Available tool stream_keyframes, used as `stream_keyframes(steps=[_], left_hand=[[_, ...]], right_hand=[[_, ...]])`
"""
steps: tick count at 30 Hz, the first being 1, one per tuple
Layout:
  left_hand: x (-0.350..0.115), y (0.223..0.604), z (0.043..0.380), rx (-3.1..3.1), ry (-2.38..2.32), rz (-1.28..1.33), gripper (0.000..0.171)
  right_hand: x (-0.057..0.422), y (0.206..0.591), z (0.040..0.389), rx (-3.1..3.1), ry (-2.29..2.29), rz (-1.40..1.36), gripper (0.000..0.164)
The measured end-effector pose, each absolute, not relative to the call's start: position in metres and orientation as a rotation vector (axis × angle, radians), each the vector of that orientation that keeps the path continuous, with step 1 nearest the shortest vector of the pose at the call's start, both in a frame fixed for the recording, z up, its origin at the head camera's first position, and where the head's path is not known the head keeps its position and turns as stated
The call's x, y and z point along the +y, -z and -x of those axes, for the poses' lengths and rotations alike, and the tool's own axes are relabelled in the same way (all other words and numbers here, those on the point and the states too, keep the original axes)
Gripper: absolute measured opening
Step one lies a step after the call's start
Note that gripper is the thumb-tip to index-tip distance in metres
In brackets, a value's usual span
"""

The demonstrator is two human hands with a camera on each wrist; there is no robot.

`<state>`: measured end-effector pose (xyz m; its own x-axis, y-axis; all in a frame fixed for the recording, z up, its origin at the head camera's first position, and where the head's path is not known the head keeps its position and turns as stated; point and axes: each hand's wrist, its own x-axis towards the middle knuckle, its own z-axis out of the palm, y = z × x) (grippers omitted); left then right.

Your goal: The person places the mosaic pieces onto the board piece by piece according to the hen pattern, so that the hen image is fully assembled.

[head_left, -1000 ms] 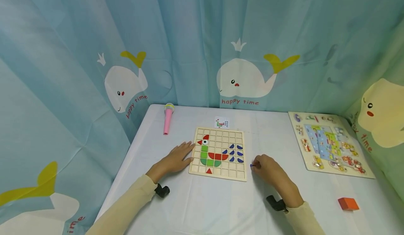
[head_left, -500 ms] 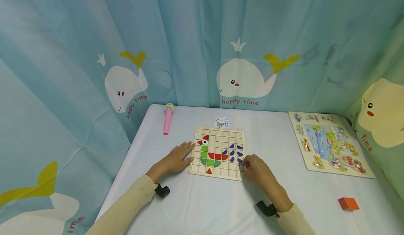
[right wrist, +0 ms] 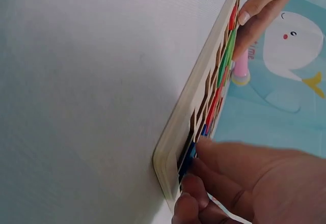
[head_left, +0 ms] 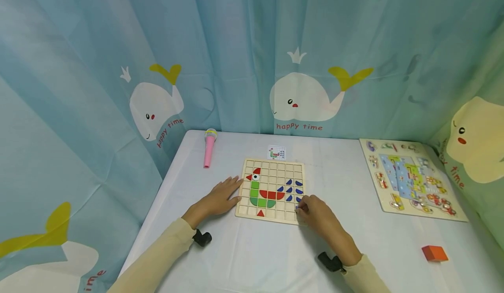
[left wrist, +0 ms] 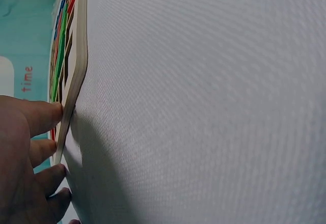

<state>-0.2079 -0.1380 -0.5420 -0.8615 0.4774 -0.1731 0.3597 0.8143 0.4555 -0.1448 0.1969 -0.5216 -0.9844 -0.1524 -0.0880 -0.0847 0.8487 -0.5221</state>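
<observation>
A wooden grid board (head_left: 271,218) lies on the white table, with coloured pieces set in its cells in the shape of a bird. Red, green and an eye piece (head_left: 256,177) form the head and body; several blue half-round pieces (head_left: 289,190) fan out at the right. My left hand (head_left: 220,197) rests at the board's left edge, fingers spread, thumb and fingertips touching the rim. At the lower right of the board, my right hand (head_left: 316,212) pinches a blue piece (right wrist: 187,159) between thumb and fingers, over a cell below the other blue ones. Fingers hide part of that piece.
Behind the board lies a small picture card (head_left: 277,152) of the same bird. A pink toy microphone (head_left: 209,149) is at the back left. A wooden picture puzzle (head_left: 413,181) lies at the right, an orange block (head_left: 435,254) nearer the front. A whale-print curtain (head_left: 236,65) hangs behind.
My right hand has moved left from the table beside the board onto its lower right cells, carrying the blue piece. My left hand has stayed at the left edge.
</observation>
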Motion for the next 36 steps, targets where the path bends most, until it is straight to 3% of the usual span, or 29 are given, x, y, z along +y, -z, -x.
stream_keyframes(steps=[36], left_hand=[[-0.139, 0.539, 0.205, 2.717, -0.609, -0.639, 0.064]], right_hand=[[0.198, 0.521, 0.134, 3.07, 0.729, 0.219, 0.013]])
